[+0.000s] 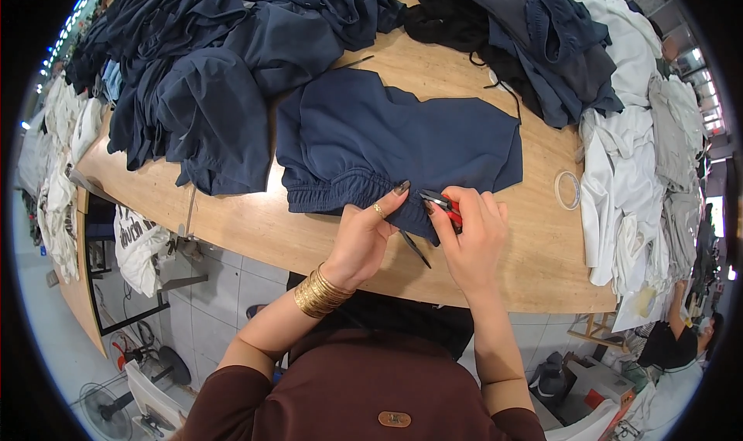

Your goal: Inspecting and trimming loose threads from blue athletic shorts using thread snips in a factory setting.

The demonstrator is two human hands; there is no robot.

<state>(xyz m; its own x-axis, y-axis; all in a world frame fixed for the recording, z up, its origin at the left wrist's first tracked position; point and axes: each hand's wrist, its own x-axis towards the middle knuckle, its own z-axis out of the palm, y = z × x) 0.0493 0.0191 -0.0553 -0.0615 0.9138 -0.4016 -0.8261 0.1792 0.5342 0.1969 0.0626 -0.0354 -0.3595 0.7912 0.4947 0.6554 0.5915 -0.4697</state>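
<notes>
A pair of navy shorts (402, 135) with a gathered elastic waistband lies on the wooden table, its waistband toward me. My left hand (362, 236) is closed on the waistband, thumb on top and fingers partly hidden beneath the cloth. In my right hand (474, 232) is a pair of small thread snips (449, 209) with red on the grip, the dark tips pointing at the waistband's right part. Whether the tips touch the fabric I cannot make out. A dark cord (416, 249) with a stiff end hangs below the waistband between my hands.
A large heap of navy garments (209, 92) fills the table's left and far side. Dark garments (534, 46) with cords pile at the far right, beside white garments (611, 178). A tape roll (567, 190) lies right of the shorts. A fan (106, 410) stands lower left.
</notes>
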